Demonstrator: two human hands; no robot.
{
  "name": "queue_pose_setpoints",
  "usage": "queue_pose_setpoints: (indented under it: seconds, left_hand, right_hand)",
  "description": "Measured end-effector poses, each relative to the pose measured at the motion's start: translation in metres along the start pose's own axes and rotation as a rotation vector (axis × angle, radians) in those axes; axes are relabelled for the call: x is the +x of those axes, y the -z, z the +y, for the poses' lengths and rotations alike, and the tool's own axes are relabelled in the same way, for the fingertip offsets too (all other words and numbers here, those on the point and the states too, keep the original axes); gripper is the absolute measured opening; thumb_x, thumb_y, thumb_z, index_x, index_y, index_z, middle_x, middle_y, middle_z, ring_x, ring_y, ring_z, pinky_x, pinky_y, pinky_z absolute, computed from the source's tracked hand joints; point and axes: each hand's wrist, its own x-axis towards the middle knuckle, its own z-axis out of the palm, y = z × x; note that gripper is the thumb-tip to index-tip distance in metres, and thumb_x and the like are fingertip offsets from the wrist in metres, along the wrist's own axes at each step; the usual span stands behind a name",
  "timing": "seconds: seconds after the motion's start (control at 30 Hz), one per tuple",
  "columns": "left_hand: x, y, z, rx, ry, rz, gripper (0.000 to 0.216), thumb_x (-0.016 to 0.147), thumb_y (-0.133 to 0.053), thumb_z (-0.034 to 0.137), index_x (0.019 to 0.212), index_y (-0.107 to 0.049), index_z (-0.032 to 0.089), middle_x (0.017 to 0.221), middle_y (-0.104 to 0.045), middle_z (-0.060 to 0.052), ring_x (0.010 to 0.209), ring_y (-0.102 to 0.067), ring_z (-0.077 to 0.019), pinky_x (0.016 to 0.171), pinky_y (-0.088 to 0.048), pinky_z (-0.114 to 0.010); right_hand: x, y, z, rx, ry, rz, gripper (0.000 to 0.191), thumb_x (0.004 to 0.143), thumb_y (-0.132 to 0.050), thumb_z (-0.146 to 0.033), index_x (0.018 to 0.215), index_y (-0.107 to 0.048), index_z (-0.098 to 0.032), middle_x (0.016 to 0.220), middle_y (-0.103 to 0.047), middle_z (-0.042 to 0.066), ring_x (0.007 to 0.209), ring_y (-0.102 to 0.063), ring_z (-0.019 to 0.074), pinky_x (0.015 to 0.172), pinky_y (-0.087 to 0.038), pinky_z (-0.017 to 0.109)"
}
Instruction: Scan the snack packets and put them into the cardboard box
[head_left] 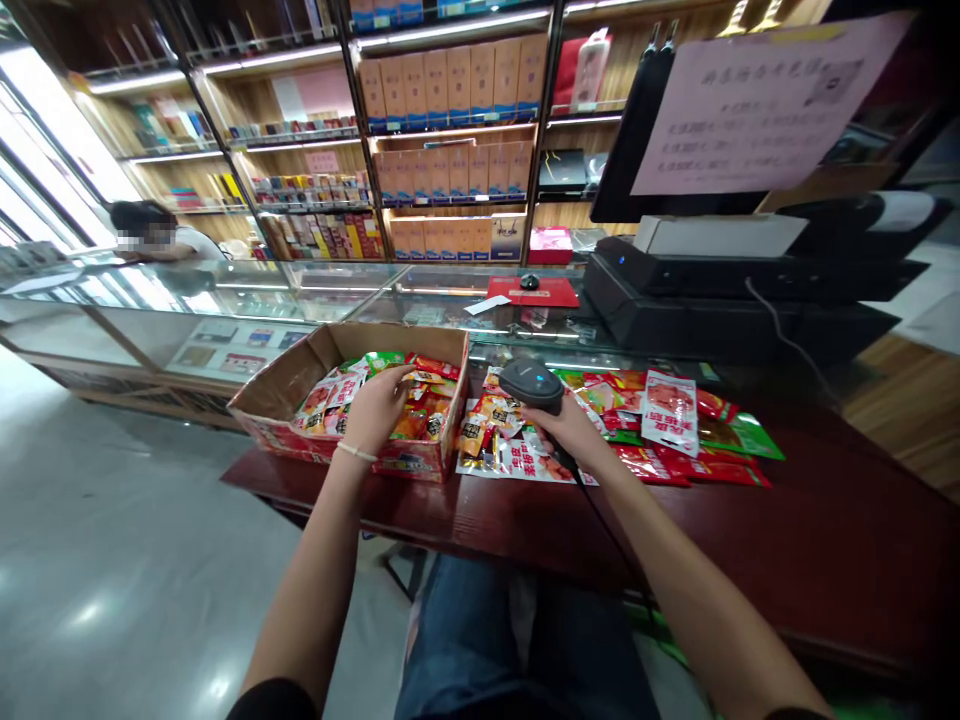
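Observation:
My left hand [377,408] reaches into an open cardboard box [279,385] full of small snack packets [427,385]; its fingers curl down onto the packets, and what they grip is hidden. My right hand [564,425] holds a black barcode scanner [531,385], head pointing down over loose packets [517,455] on the dark red table [750,540]. Several red and green packets [675,420] lie spread to the right of the scanner.
A black cash register with a monitor [720,290] and a paper notice [757,110] stands at the back right. A glass counter [300,290] runs behind, with a red pad and mouse [531,288]. Shelves of boxed goods [450,140] line the wall. Another person [157,235] sits far left.

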Motion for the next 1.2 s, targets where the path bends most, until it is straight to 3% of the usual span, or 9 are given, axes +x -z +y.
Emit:
queue_pose_setpoints:
  seconds: [0.13, 0.27, 0.37, 0.5, 0.77, 0.9, 1.07, 1.2]
  left_hand:
    - [-0.004, 0.001, 0.025, -0.054, -0.07, 0.065, 0.031, 0.094, -0.047, 0.026, 0.119, -0.065, 0.021, 0.114, -0.071, -0.008, 0.104, -0.067, -0.0237, 0.09, -0.051, -0.036]
    - [-0.009, -0.005, 0.071, -0.183, -0.195, 0.047, 0.03, 0.096, -0.047, 0.027, 0.119, -0.064, 0.022, 0.114, -0.071, -0.007, 0.106, -0.065, -0.0209, 0.093, -0.05, -0.034]
    - [-0.012, -0.022, 0.106, -0.291, -0.257, 0.006, 0.029, 0.097, -0.046, 0.028, 0.119, -0.064, 0.023, 0.114, -0.071, -0.006, 0.106, -0.065, -0.0196, 0.094, -0.049, -0.032]
    - [-0.011, -0.061, 0.134, -0.387, -0.3, -0.065, 0.029, 0.097, -0.046, 0.031, 0.119, -0.063, 0.023, 0.115, -0.07, -0.006, 0.107, -0.065, -0.0203, 0.095, -0.049, -0.034]
    - [-0.004, -0.144, 0.157, -0.33, -0.328, -0.329, 0.024, 0.091, -0.056, 0.03, 0.111, -0.065, 0.02, 0.109, -0.068, -0.01, 0.103, -0.062, -0.0248, 0.092, -0.048, -0.037]
    - [-0.012, -0.177, 0.16, -0.211, -0.321, -0.432, 0.041, 0.081, -0.068, 0.044, 0.109, -0.064, 0.015, 0.104, -0.062, -0.014, 0.102, -0.058, -0.0292, 0.089, -0.047, -0.04]
    - [-0.021, -0.193, 0.158, -0.148, -0.377, -0.432, 0.043, 0.087, -0.061, 0.047, 0.117, -0.062, 0.018, 0.109, -0.06, -0.014, 0.103, -0.056, -0.0275, 0.091, -0.045, -0.039]
    - [-0.025, -0.196, 0.161, -0.156, -0.342, -0.447, 0.028, 0.093, -0.053, 0.043, 0.095, -0.066, 0.018, 0.094, -0.062, -0.012, 0.096, -0.059, -0.0255, 0.086, -0.044, -0.036]
  right_hand:
    - [-0.008, 0.01, -0.003, 0.002, -0.019, 0.038, 0.031, 0.074, -0.071, -0.046, 0.07, -0.053, -0.021, 0.043, -0.047, -0.007, 0.032, -0.044, 0.0111, 0.034, -0.036, 0.023]
    - [-0.022, 0.029, 0.002, -0.006, -0.053, 0.118, 0.031, 0.073, -0.073, -0.045, 0.072, -0.054, -0.02, 0.045, -0.049, -0.006, 0.033, -0.045, 0.0104, 0.033, -0.034, 0.022]
    - [-0.037, 0.05, 0.01, 0.027, -0.075, 0.166, 0.031, 0.073, -0.074, -0.045, 0.075, -0.054, -0.02, 0.045, -0.05, -0.007, 0.033, -0.044, 0.0096, 0.033, -0.034, 0.022]
    - [-0.057, 0.081, 0.022, 0.021, -0.1, 0.259, 0.033, 0.073, -0.073, -0.047, 0.072, -0.054, -0.02, 0.044, -0.05, -0.006, 0.031, -0.043, 0.0101, 0.033, -0.033, 0.022]
    - [-0.079, 0.118, 0.038, 0.051, -0.1, 0.349, 0.034, 0.075, -0.071, -0.047, 0.064, -0.054, -0.019, 0.044, -0.049, -0.005, 0.031, -0.044, 0.0086, 0.034, -0.033, 0.022]
    - [-0.076, 0.12, 0.048, 0.1, -0.124, 0.331, 0.034, 0.074, -0.073, -0.048, 0.072, -0.058, -0.017, 0.044, -0.05, -0.006, 0.031, -0.043, 0.0087, 0.034, -0.032, 0.021]
    - [-0.071, 0.114, 0.055, 0.139, -0.146, 0.313, 0.035, 0.072, -0.074, -0.049, 0.074, -0.059, -0.017, 0.045, -0.049, -0.007, 0.032, -0.042, 0.0079, 0.033, -0.032, 0.021]
    - [-0.069, 0.107, 0.059, 0.115, -0.127, 0.27, 0.036, 0.075, -0.072, -0.048, 0.065, -0.054, -0.018, 0.045, -0.048, -0.006, 0.032, -0.042, 0.0077, 0.034, -0.032, 0.021]
